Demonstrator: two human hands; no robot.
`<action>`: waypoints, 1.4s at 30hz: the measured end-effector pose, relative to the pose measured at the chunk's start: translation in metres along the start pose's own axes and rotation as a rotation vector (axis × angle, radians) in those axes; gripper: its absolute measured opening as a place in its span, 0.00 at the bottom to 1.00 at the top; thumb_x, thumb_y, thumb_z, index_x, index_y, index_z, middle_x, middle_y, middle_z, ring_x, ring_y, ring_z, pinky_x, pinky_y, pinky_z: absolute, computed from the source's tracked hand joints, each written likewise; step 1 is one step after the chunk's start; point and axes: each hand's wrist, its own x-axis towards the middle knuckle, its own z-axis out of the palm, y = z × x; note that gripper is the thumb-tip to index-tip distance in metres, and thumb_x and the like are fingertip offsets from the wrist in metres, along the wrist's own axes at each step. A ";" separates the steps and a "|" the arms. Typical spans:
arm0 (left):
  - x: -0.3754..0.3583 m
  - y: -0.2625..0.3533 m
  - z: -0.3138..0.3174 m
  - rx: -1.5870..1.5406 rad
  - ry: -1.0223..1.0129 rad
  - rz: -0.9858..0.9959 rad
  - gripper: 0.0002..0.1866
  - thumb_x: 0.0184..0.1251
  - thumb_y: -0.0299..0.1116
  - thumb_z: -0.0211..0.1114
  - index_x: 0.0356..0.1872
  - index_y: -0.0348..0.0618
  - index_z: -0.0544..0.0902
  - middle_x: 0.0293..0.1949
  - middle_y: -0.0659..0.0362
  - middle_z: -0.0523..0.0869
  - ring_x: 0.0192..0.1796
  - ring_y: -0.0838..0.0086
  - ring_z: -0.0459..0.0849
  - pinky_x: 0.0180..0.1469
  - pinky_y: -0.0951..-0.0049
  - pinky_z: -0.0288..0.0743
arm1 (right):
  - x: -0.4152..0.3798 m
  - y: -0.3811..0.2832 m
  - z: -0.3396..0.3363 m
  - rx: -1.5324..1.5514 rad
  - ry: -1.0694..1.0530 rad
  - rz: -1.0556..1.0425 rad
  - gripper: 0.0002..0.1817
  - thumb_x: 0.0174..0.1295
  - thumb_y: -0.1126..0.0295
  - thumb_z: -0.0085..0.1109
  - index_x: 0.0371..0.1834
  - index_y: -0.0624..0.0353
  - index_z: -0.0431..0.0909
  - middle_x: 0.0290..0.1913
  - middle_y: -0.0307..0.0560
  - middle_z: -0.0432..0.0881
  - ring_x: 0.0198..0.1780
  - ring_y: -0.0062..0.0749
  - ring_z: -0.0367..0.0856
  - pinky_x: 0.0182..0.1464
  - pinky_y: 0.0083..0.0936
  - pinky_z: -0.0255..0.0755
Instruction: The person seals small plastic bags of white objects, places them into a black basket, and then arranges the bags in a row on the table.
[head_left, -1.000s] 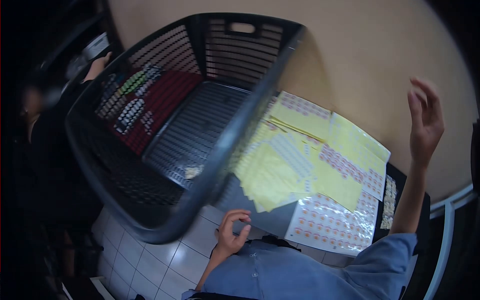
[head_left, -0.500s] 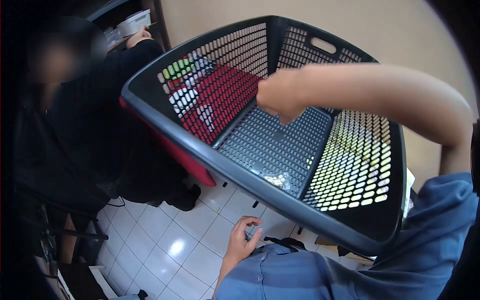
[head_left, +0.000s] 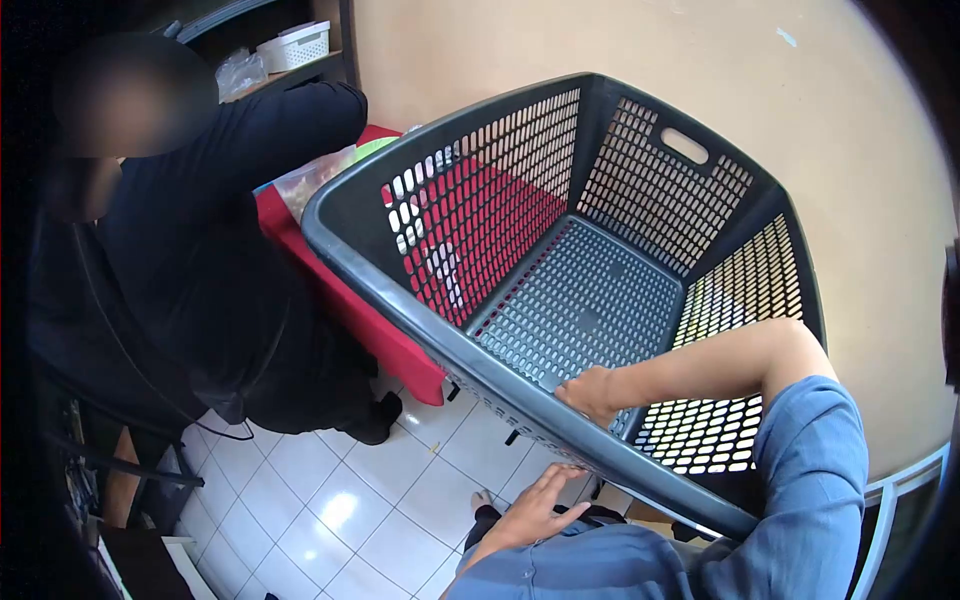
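A large dark grey plastic laundry basket [head_left: 620, 285] with slotted walls stands in front of me, its open top facing up. My right hand [head_left: 592, 393] is inside it, low by the near wall, with the fingers curled closed. What those fingers hold, if anything, I cannot tell. My left hand [head_left: 540, 507] is outside the basket, below the near rim. Its fingers are extended and apart, with the fingertips close to the outer wall.
A person in black [head_left: 190, 240] stands at the left, beside a table with a red cloth [head_left: 400, 350]. Behind them, a white perforated bin [head_left: 293, 47] sits on a shelf. A beige wall [head_left: 840, 180] rises behind the basket; white floor tiles [head_left: 385, 490] lie below.
My right hand has gone from above the basket's middle down toward its near wall, where a small clear packet showed before. My left hand has moved right, nearer the basket.
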 end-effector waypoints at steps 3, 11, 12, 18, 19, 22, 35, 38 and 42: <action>0.000 -0.003 0.004 -0.028 0.006 0.008 0.24 0.56 0.41 0.58 0.52 0.41 0.66 0.48 0.53 0.68 0.51 0.59 0.71 0.50 0.66 0.67 | 0.010 -0.002 0.018 0.060 0.170 0.088 0.37 0.31 0.59 0.71 0.44 0.68 0.66 0.38 0.55 0.77 0.41 0.43 0.78 0.42 0.32 0.73; -0.004 0.002 0.010 0.031 0.167 0.090 0.24 0.56 0.40 0.59 0.51 0.40 0.66 0.46 0.53 0.68 0.47 0.62 0.74 0.47 0.67 0.69 | -0.002 0.024 -0.016 -0.024 0.116 -0.047 0.20 0.34 0.68 0.65 0.35 0.59 0.75 0.32 0.53 0.79 0.37 0.47 0.78 0.39 0.35 0.74; -0.004 0.007 0.008 0.027 0.172 0.051 0.22 0.55 0.38 0.59 0.49 0.40 0.67 0.43 0.54 0.70 0.43 0.65 0.74 0.45 0.69 0.69 | -0.013 0.024 -0.036 -0.107 0.105 -0.005 0.20 0.37 0.67 0.63 0.36 0.58 0.73 0.31 0.53 0.79 0.36 0.47 0.78 0.39 0.35 0.74; -0.004 -0.005 0.027 -0.110 0.112 0.014 0.16 0.53 0.34 0.62 0.40 0.38 0.70 0.28 0.58 0.72 0.34 0.72 0.73 0.38 0.76 0.69 | -0.125 0.022 -0.140 -0.339 0.411 0.228 0.16 0.43 0.70 0.62 0.37 0.60 0.72 0.33 0.50 0.78 0.37 0.40 0.79 0.41 0.33 0.74; -0.003 -0.016 0.037 -0.224 -0.012 -0.023 0.17 0.53 0.35 0.62 0.40 0.38 0.70 0.29 0.58 0.72 0.34 0.72 0.73 0.38 0.76 0.68 | -0.149 0.018 -0.149 -0.302 0.491 0.277 0.18 0.42 0.70 0.63 0.38 0.60 0.72 0.33 0.49 0.78 0.37 0.39 0.78 0.41 0.33 0.74; -0.004 0.016 0.044 -0.246 -0.230 -0.112 0.17 0.55 0.39 0.61 0.40 0.38 0.71 0.30 0.58 0.73 0.34 0.74 0.72 0.38 0.76 0.68 | -0.220 0.025 -0.147 -0.381 0.831 0.247 0.18 0.40 0.72 0.63 0.37 0.61 0.73 0.31 0.49 0.78 0.36 0.39 0.77 0.41 0.29 0.71; 0.084 0.099 0.169 -0.423 -0.495 0.102 0.16 0.58 0.32 0.58 0.46 0.40 0.68 0.35 0.63 0.72 0.38 0.83 0.69 0.37 0.83 0.64 | -0.405 -0.004 0.121 0.048 0.530 0.757 0.09 0.38 0.78 0.58 0.26 0.61 0.72 0.31 0.50 0.75 0.38 0.42 0.75 0.39 0.31 0.70; 0.120 0.116 0.218 -0.596 -0.331 0.137 0.22 0.58 0.26 0.56 0.53 0.40 0.61 0.49 0.56 0.68 0.48 0.75 0.69 0.50 0.76 0.65 | -0.363 -0.005 0.210 0.142 0.270 0.659 0.11 0.36 0.76 0.60 0.27 0.61 0.74 0.29 0.50 0.76 0.36 0.43 0.77 0.37 0.33 0.71; 0.159 0.120 0.278 -0.712 -0.394 0.140 0.23 0.57 0.28 0.59 0.52 0.38 0.60 0.51 0.53 0.67 0.54 0.72 0.68 0.49 0.72 0.70 | -0.312 -0.013 0.272 0.147 0.168 0.466 0.11 0.36 0.77 0.58 0.28 0.61 0.75 0.29 0.49 0.77 0.33 0.44 0.78 0.35 0.34 0.73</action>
